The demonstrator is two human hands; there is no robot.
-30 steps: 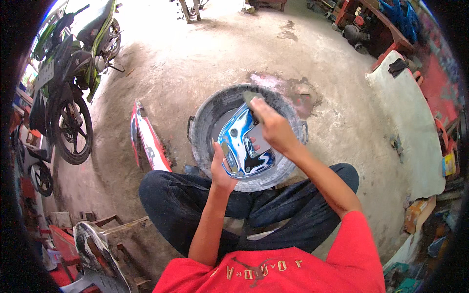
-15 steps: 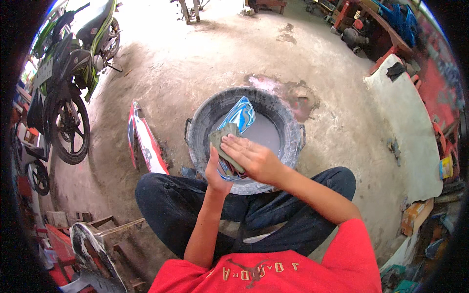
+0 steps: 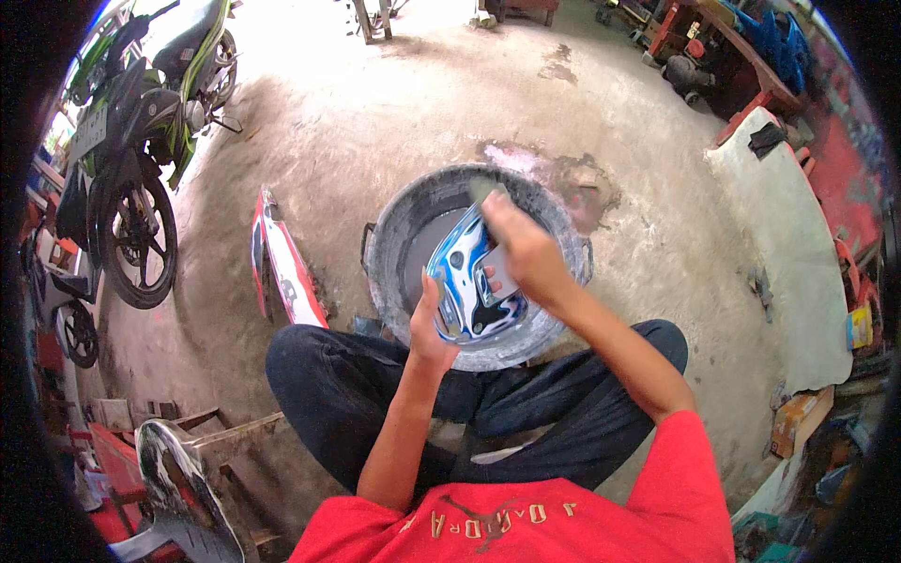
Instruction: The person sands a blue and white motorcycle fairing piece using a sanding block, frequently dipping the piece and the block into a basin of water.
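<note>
My left hand (image 3: 434,336) grips the lower left end of a motorcycle body panel (image 3: 458,281) patterned in blue, white and black. Its thumb lies along the panel's side, and fingertips show through a gap in the panel. The panel is tilted over a round black tub (image 3: 392,293) of greyish water. Closed around a grey-green sheet of sandpaper (image 3: 483,193), my right hand (image 3: 526,251) is at the panel's far end. Motion blurs its fingertips and the sheet, so contact with the panel is hard to make out.
A red and white panel (image 3: 285,267) lies on the concrete floor left of the tub. Motorcycles, one with a black wheel (image 3: 137,244), stand at the far left. At the right are a pale slab (image 3: 788,253) and a cardboard box (image 3: 800,422). A wooden frame (image 3: 239,433) is at lower left.
My right hand has moved with the sandpaper from the panel's near part to its far end, away from me. The panel has turned, so more of its patterned face shows.
</note>
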